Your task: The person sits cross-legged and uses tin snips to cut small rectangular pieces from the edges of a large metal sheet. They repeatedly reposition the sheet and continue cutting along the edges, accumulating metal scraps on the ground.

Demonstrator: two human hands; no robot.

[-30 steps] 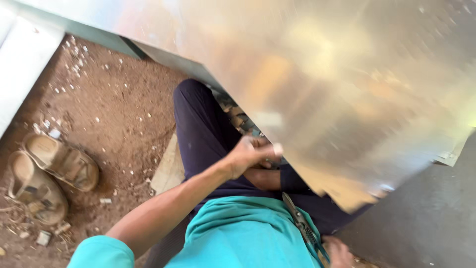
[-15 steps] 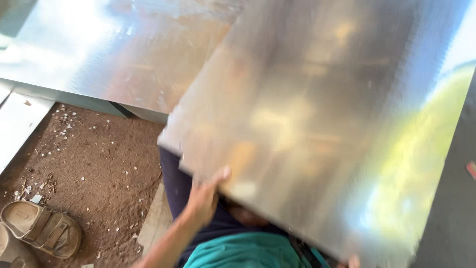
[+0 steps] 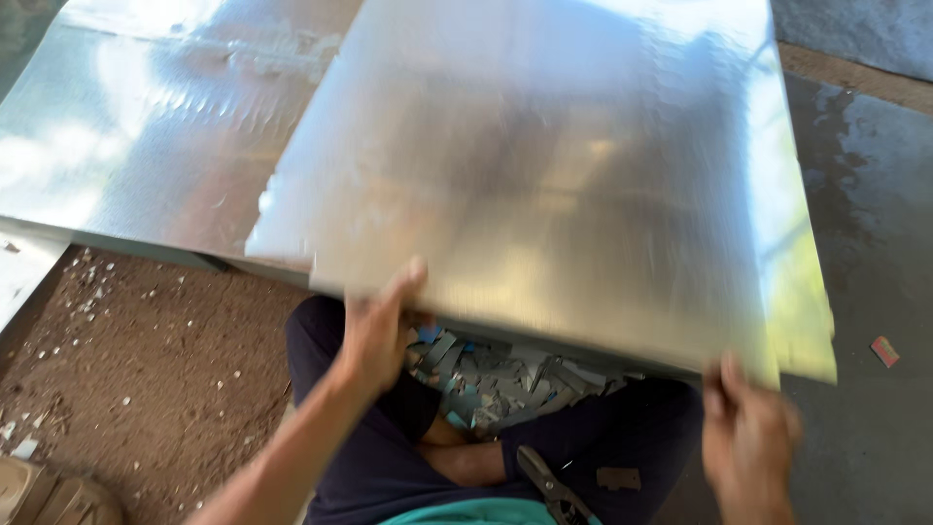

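The metal sheet [image 3: 544, 185] has swung from steeply tilted to nearly flat over the lap. The right hand [image 3: 748, 437], barely seen before, now grips its near corner; the left hand [image 3: 374, 331] has shifted along the near edge. Metal scraps [image 3: 496, 374] now show beneath.

head view, steeply downward (close)

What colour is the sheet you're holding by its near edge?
Shiny silver-grey metal sheet, with a yellowish glare along its right edge; seen in the head view.
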